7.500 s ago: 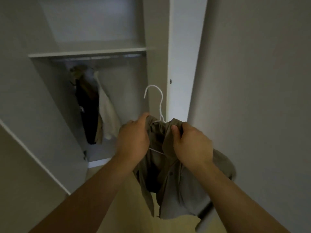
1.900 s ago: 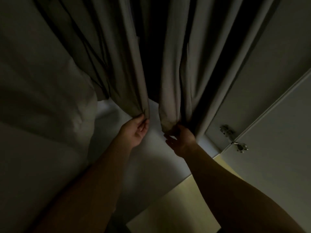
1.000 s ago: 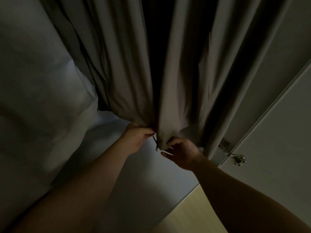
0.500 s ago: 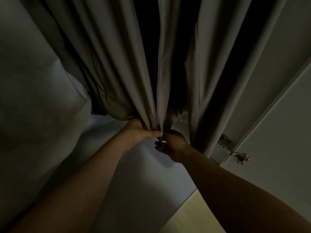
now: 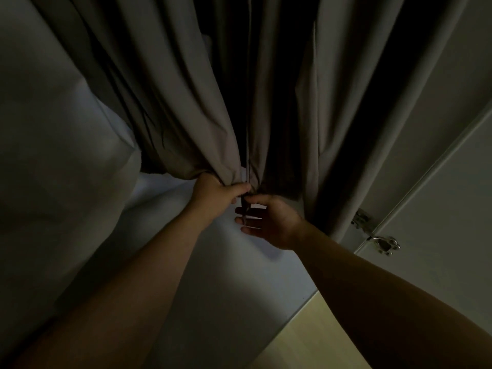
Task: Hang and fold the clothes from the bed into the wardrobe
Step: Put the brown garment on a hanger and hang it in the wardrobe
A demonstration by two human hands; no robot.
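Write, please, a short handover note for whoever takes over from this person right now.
Left hand: grips the left front hem of the grey garment.
Right hand: thumb and forefinger pinch the zip at its bottom end; other fingers relaxed.
Things: the garment hangs beside the open wardrobe door; a paler cloth hangs to its left. Bed not in view.
Done: this garment appears hung.
Left: too dark to tell how far the zip is closed; finish it, then fetch any clothes left on the bed.
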